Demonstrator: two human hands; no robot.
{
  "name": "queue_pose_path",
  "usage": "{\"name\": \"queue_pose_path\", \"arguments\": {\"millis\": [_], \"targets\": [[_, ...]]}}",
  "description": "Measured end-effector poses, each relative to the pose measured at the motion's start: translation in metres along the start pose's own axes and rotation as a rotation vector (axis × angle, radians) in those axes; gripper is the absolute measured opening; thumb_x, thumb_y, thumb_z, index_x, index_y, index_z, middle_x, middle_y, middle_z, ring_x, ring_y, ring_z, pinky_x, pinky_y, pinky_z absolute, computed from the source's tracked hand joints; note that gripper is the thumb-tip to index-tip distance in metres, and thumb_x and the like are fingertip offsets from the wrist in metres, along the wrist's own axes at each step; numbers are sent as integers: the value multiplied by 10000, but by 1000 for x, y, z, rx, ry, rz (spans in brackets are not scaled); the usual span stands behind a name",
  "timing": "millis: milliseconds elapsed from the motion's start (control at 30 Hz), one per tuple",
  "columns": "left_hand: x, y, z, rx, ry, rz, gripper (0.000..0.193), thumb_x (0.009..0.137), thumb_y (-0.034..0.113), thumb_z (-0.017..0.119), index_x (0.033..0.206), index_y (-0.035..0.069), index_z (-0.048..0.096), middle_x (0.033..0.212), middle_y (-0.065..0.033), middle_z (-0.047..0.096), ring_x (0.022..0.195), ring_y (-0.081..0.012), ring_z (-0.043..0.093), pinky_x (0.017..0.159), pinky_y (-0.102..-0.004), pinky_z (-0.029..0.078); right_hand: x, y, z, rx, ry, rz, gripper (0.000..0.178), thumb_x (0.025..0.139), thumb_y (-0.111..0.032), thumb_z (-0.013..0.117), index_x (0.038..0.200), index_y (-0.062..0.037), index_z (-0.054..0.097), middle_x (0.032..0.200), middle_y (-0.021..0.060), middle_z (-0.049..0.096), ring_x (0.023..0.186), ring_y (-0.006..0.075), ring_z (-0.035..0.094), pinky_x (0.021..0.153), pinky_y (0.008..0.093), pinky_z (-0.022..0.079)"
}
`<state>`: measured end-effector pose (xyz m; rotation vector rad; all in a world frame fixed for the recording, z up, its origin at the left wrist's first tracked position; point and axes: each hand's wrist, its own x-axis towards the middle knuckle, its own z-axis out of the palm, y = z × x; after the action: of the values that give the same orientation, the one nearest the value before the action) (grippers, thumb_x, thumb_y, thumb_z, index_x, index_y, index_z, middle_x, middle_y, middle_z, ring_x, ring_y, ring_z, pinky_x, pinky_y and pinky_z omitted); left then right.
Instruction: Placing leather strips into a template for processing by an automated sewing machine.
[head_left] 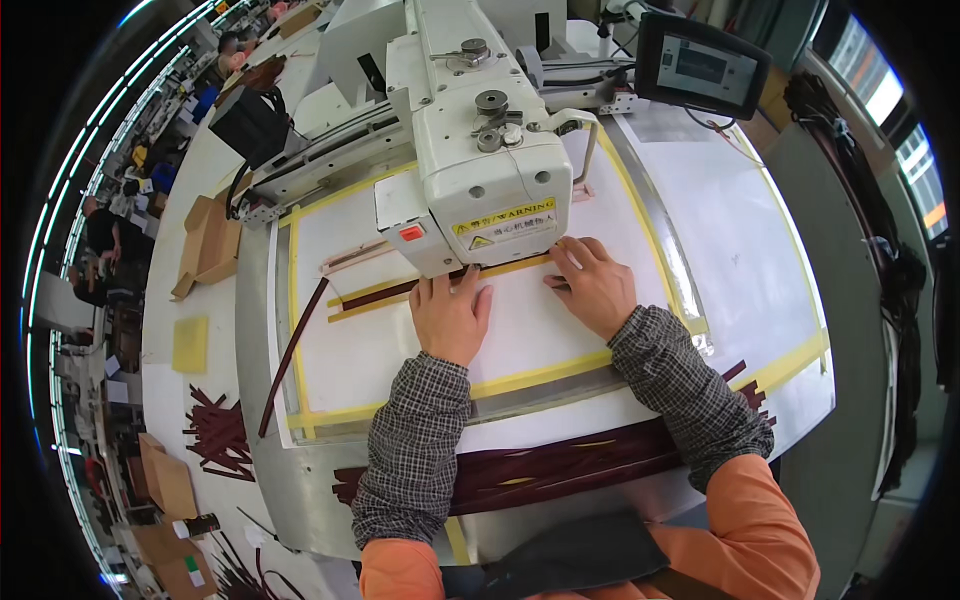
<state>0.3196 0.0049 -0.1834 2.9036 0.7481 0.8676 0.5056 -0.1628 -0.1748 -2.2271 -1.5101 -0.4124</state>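
Note:
A narrow dark maroon strip (380, 294) lies between yellow tape guides on the white work plate (400, 358), running under the head of a white industrial sewing machine (485, 165). My left hand (450, 318) rests at the front of the head, fingertips down on the strip and thumb apart. To the right, my right hand (597, 285) has bent fingers touching the strip's right end, with a gap between thumb and forefinger. The needle area is hidden behind the head and my fingers.
A bundle of maroon strips (540, 470) lies along the front edge, beneath my forearms. One loose strip (292, 360) slants at the left of the plate. Further left are a strip pile (218, 435), a yellow pad (190, 345) and a cardboard box (208, 245). A screen (703, 65) stands back right.

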Motion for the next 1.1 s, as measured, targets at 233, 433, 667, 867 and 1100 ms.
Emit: {"name": "queue_pose_path", "arguments": {"millis": [233,433,667,867,1100], "targets": [[0,3,0,24,-19,17,389,936,347,735,1273,153,762,1287,-117,621,1235,-356,560,1029,-509,438,4,-12,0,63,-27,-20,424,909,-327,768,1254,-89,707,1305,57,680,1211,240,642,774,373,632],[-1,0,3,-6,-57,-4,403,945,369,710,1293,172,757,1320,-155,607,1277,-387,530,1056,-547,411,5,-18,0,93,11,-64,418,884,-298,802,1245,-105,719,1262,34,698,1179,240,663,783,383,631],[0,-3,1,-22,-86,-16,383,947,341,703,1295,192,758,1336,-152,607,1294,-385,523,1066,-552,405,3,-22,1,118,10,-63,392,879,-270,809,1231,-120,724,1240,33,705,1185,239,668,797,389,630],[5,-38,-19,-132,-59,-72,285,930,188,721,1206,150,780,1210,-111,695,1112,-324,656,940,-462,522,-3,-8,2,182,32,-89,309,883,-229,792,1155,-96,729,1216,38,718,1170,228,670,804,385,625],[-69,-262,-79,382,-19,-555,426,1002,119,645,1428,131,639,1387,-196,642,1256,-395,619,1036,-478,536,3,-4,-4,252,100,-79,243,850,-134,814,1078,-82,747,1116,54,749,1031,249,714,802,391,620]]}}
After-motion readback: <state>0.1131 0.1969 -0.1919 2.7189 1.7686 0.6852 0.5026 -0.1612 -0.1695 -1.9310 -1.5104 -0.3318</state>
